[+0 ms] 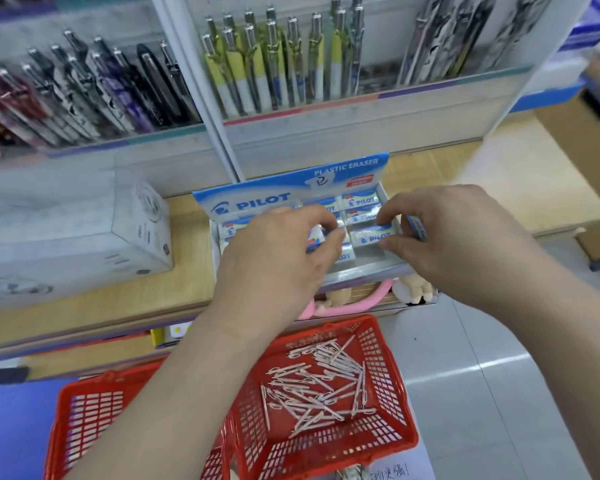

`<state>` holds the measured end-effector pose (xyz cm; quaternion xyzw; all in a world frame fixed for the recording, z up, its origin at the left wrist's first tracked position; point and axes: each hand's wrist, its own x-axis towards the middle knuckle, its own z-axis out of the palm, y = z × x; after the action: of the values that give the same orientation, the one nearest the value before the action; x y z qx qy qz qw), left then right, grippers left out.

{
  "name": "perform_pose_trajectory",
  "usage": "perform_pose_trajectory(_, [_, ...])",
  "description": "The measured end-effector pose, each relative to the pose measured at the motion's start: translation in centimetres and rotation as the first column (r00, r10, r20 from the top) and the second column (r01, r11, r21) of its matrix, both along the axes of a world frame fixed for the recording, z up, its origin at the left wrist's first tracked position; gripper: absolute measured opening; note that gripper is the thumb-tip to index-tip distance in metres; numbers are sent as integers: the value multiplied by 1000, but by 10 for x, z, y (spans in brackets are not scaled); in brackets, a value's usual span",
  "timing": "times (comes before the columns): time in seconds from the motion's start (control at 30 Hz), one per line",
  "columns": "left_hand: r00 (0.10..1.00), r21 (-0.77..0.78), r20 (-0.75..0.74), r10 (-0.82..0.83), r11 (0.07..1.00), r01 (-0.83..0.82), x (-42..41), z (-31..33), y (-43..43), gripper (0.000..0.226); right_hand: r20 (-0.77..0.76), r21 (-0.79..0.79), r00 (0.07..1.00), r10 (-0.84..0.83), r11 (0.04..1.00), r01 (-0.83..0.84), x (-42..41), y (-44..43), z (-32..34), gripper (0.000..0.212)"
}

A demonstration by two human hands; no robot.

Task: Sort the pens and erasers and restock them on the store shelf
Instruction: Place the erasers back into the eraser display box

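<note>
A blue-and-white Pilot eraser display box (361, 270) sits on the wooden shelf, with several wrapped erasers (359, 201) in rows inside. My left hand (274, 258) is over the box's left half, fingers closed on an eraser (315, 241). At the box's right side, my right hand (454, 237) pinches another eraser (371, 234) by its right end, and a further eraser (417, 227) shows against its palm. Below, a red basket (392, 441) holds several pale pink pens (321, 382). A second red basket (84, 410) stands to its left.
Pen racks (281, 67) fill the shelf back above the box. A grey carton (73, 223) lies on the shelf (184, 289) to the left. Plush toys (413, 289) and a pink strap hang below the shelf edge. Grey tiled floor lies to the right.
</note>
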<state>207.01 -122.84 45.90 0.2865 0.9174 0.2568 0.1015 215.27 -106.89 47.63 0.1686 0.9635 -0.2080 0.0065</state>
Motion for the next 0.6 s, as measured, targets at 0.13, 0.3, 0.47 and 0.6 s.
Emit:
perform_pose_trajectory(0.13, [997, 33, -71, -6, 999, 8, 0, -4, 5, 12, -24, 28, 999, -28, 999, 29, -4, 0, -4, 23])
perform_pose_trajectory(0.3, [999, -1, -51, 12, 1000, -13, 0, -5, 17, 18, -89, -17, 991, -97, 995, 96, -5, -3, -10, 19])
perform_pose_trajectory(0.47, [998, -28, -46, 49, 998, -50, 2, -2, 27, 22, -65, -45, 990, -127, 991, 124, -6, -3, -12, 13])
perform_pose_trajectory(0.6, [997, -53, -60, 57, 997, -60, 4, -1, 32, 23, -54, -151, 992, -113, 983, 104, -4, 1, -11, 11])
